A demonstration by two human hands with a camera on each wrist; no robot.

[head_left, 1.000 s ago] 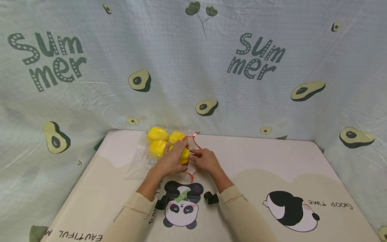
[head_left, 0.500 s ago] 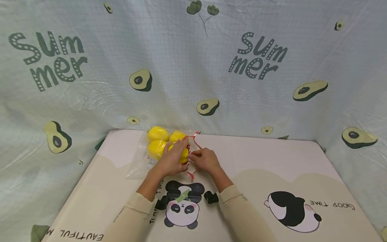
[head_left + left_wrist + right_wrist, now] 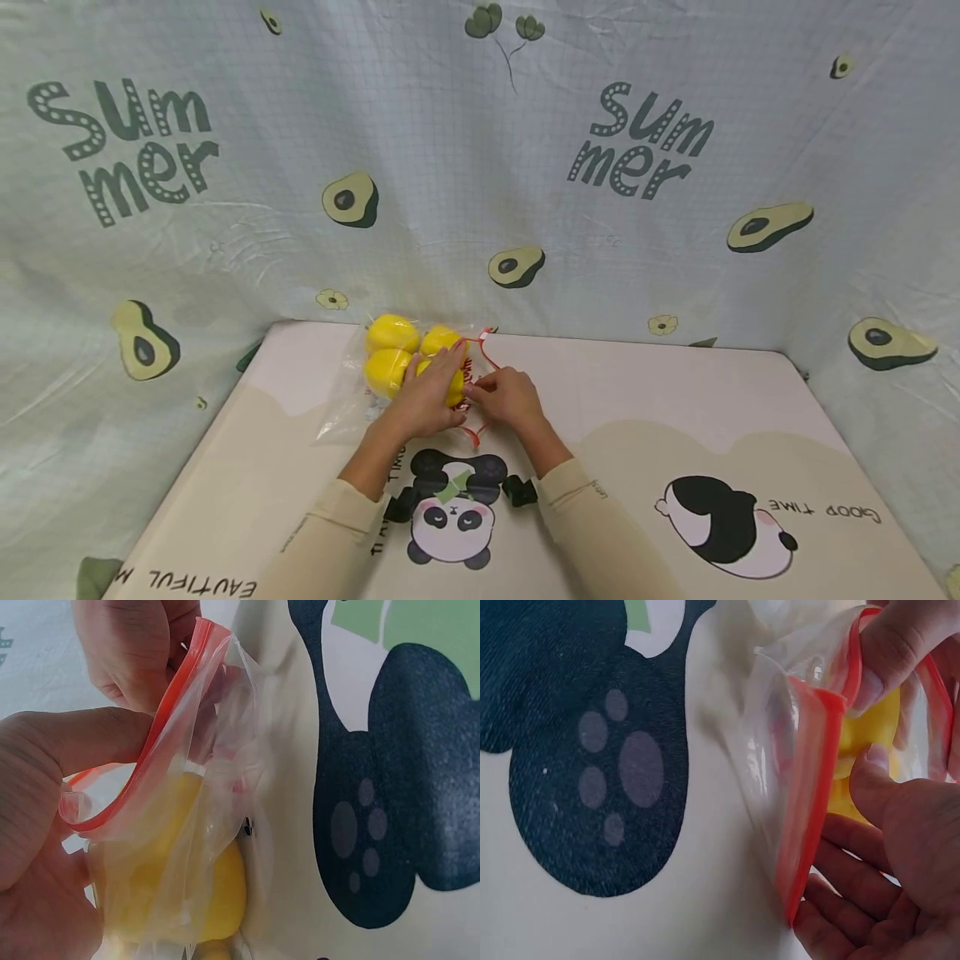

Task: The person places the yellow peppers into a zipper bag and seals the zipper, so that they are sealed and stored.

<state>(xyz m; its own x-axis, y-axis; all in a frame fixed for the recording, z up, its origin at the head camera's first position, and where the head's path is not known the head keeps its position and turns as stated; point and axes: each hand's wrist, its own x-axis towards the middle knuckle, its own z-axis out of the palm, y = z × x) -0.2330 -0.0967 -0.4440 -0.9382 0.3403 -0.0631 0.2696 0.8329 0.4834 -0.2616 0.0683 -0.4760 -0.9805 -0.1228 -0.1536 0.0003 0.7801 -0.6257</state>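
A clear zip-top plastic bag (image 3: pixel 348 412) with a red-edged mouth lies toward the back of the table, its mouth facing right. Several yellow bell peppers (image 3: pixel 392 333) are bunched in it. My left hand (image 3: pixel 426 400) spreads over the nearest right pepper (image 3: pixel 214 900) and holds the bag, its thumb hooked at the red rim (image 3: pixel 169 697). Reaching into the mouth from the right, my right hand (image 3: pixel 510 396) presses its thumb (image 3: pixel 874 776) on that pepper. Its other fingers are loosely bent beside the red edge. Part of the pepper is hidden by the left hand.
The table (image 3: pixel 600 383) has a printed cover with pandas and lettering. A patterned curtain (image 3: pixel 435 167) hangs directly behind its back edge. Black straps sit by both wrists, and the sleeves (image 3: pixel 600 533) reach in from the front.
My right hand has edged slightly left against the pepper, and more red print shows near the bag's mouth. The left hand stays almost in place.
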